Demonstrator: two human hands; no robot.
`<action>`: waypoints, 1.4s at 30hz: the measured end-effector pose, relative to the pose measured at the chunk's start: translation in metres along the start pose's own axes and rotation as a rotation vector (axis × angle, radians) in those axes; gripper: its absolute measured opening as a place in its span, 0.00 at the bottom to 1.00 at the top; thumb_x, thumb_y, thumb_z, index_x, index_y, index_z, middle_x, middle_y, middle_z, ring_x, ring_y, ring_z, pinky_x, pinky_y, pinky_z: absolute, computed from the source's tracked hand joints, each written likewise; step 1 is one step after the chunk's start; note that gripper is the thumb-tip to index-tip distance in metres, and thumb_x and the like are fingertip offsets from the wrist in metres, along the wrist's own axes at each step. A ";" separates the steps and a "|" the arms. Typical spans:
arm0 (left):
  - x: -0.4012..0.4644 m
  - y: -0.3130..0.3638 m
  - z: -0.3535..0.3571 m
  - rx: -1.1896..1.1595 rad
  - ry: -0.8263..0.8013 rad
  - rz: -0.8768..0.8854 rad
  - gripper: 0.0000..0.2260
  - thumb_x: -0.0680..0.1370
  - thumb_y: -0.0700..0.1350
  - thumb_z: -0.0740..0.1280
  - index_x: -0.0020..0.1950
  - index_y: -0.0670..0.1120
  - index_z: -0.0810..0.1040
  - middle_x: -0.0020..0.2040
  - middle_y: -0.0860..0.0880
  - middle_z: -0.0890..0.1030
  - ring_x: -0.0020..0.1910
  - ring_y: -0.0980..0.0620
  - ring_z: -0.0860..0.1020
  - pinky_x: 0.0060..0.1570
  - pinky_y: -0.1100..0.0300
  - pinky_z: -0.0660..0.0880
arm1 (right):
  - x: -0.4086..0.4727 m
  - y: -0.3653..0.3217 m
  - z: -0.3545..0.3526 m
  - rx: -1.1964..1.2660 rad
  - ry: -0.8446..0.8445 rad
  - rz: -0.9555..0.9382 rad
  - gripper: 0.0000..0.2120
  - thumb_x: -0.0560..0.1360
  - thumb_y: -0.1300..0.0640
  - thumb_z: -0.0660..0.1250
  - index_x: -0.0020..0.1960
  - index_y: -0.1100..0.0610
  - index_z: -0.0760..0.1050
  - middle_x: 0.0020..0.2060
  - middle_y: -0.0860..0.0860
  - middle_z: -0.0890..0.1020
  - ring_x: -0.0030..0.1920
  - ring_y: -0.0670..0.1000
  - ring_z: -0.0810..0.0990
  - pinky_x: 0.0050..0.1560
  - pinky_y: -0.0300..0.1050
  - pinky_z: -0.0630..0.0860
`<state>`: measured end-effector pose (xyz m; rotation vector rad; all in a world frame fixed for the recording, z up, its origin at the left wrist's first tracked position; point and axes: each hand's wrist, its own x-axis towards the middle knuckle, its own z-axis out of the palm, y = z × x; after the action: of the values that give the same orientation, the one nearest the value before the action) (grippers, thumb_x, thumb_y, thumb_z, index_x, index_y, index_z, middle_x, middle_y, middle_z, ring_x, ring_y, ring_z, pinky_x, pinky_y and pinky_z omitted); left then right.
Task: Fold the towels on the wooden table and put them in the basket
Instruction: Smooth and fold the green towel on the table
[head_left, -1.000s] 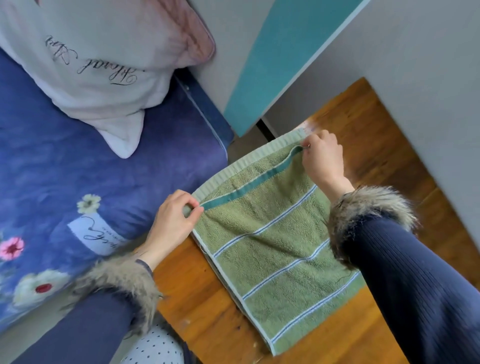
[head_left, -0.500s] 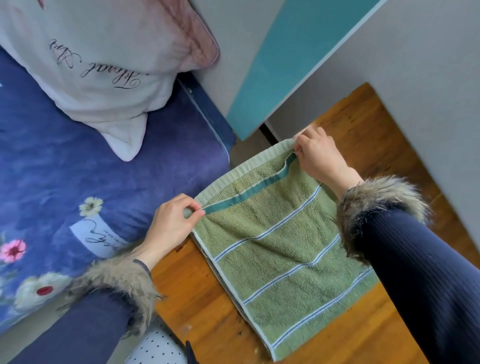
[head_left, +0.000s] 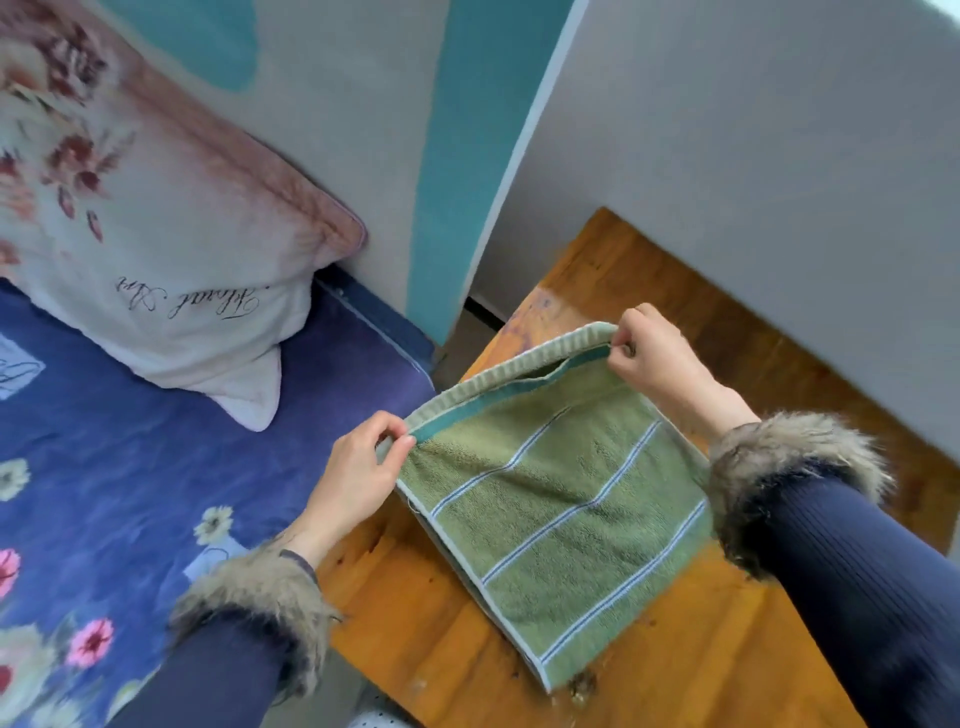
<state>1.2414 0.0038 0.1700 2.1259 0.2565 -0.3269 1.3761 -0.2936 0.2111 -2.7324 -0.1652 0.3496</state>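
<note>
Wooden surface (head_left: 675, 675) beneath, I'd keep both corners of the green towel (head_left: 561, 519) pinched level between left hand (head_left: 358, 478) and right hand (head_left: 654, 353), edges matched before lowering.

The left hand (head_left: 358, 478) reached in from the lower left, wrist bent slightly, its thumb and curled forefinger pinching one top corner of the towel (head_left: 561, 499). The right hand (head_left: 657, 358) came in from the right, back of the hand turned to the camera, fingers curled and pinching the opposite top corner, raised a little higher and farther away than the left. Both forearms wore dark ribbed sleeves with shaggy fur cuffs at the wrists, spread apart.
</note>
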 end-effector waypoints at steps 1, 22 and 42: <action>0.000 0.010 -0.002 0.006 0.000 0.029 0.06 0.78 0.43 0.64 0.41 0.51 0.71 0.40 0.56 0.76 0.41 0.59 0.74 0.39 0.70 0.67 | -0.014 0.004 -0.013 0.056 0.051 0.020 0.02 0.71 0.64 0.63 0.40 0.60 0.70 0.41 0.52 0.73 0.40 0.52 0.71 0.40 0.39 0.63; -0.071 0.217 0.004 -0.162 0.032 0.485 0.04 0.75 0.39 0.68 0.40 0.46 0.78 0.38 0.50 0.80 0.34 0.66 0.75 0.38 0.76 0.70 | -0.316 0.089 -0.163 0.604 0.534 0.237 0.05 0.73 0.65 0.67 0.39 0.58 0.75 0.40 0.52 0.80 0.39 0.47 0.77 0.39 0.35 0.74; -0.066 0.256 0.015 0.083 -0.259 0.669 0.10 0.76 0.37 0.66 0.40 0.51 0.77 0.37 0.51 0.80 0.36 0.54 0.77 0.39 0.66 0.72 | -0.354 0.122 -0.166 0.773 0.724 0.402 0.08 0.75 0.63 0.65 0.39 0.54 0.73 0.35 0.51 0.77 0.37 0.48 0.75 0.36 0.35 0.74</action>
<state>1.2553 -0.1504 0.3847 2.0861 -0.6165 -0.2100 1.0870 -0.5221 0.3909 -1.9357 0.5916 -0.4109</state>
